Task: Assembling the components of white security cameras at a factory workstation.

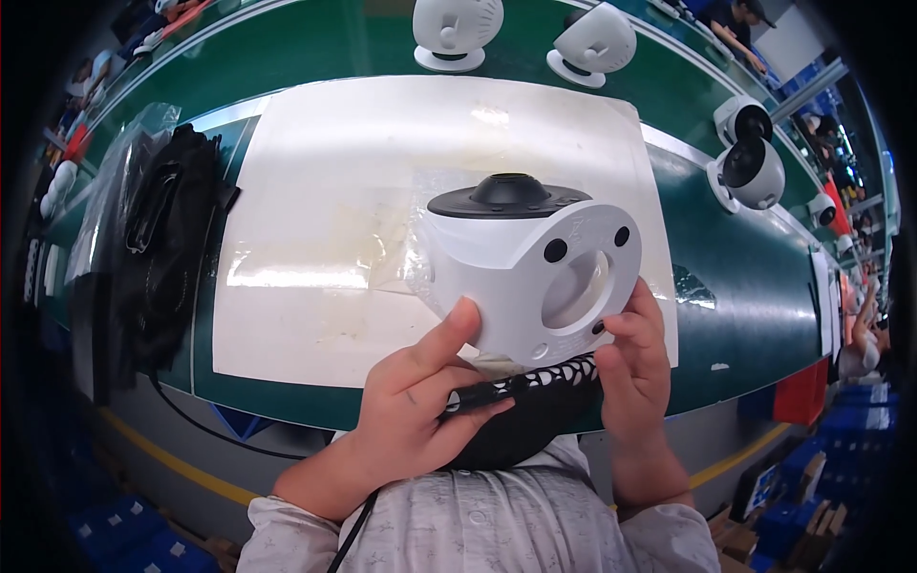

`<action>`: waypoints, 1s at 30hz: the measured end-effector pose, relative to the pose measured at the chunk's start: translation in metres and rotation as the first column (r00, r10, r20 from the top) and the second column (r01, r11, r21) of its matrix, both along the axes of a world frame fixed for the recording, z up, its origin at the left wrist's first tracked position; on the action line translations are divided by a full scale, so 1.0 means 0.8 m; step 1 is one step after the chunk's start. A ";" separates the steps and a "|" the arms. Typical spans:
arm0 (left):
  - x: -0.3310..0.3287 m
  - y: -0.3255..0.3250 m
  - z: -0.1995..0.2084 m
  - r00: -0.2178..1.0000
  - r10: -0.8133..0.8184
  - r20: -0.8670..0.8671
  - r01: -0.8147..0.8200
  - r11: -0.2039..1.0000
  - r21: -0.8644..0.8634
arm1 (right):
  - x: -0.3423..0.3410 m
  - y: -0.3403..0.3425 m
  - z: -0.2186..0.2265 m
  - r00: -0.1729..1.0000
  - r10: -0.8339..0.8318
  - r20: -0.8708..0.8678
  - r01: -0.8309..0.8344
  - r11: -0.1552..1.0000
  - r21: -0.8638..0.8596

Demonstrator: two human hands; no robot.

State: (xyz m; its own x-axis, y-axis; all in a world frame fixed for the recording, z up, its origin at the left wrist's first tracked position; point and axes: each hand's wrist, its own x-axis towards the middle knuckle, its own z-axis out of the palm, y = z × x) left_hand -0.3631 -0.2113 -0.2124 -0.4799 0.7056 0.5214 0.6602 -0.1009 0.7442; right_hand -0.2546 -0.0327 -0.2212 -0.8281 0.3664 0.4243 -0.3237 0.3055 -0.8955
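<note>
A white security camera (478, 258) with a black lens-like top is tipped over in front of me, the underside of its ring-shaped foot (626, 277) facing me. Round black pads (555, 250) sit on this foot, and one round recess shows bare white. My left hand (420, 396) grips a black strip with round cut-outs (521, 384) below the camera, its thumb against the housing. At the foot's right edge my right hand (635, 358) is closed, with finger and thumb by a small black pad (599, 327) and other fingers behind the rim.
A white sheet (315, 172) covers part of the green table. Black cloth (172, 239) and clear plastic (115, 201) lie at left. More white cameras stand at the back (458, 33) and at right (755, 172). A red bin (800, 393) is beyond the right edge.
</note>
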 end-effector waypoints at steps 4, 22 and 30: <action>0.002 0.001 0.001 1.000 0.004 0.015 -0.004 1.000 -0.001 | -0.004 0.003 0.007 0.986 -0.158 0.056 0.155 0.987 0.045; 0.003 0.000 -0.004 0.991 0.096 0.097 -0.096 0.995 -0.003 | -0.007 0.003 0.026 0.966 -0.248 0.073 0.207 0.911 0.358; 0.003 0.001 -0.004 0.991 0.073 0.112 -0.076 0.997 0.019 | 0.003 0.005 0.014 0.969 -0.247 0.014 0.226 0.908 0.353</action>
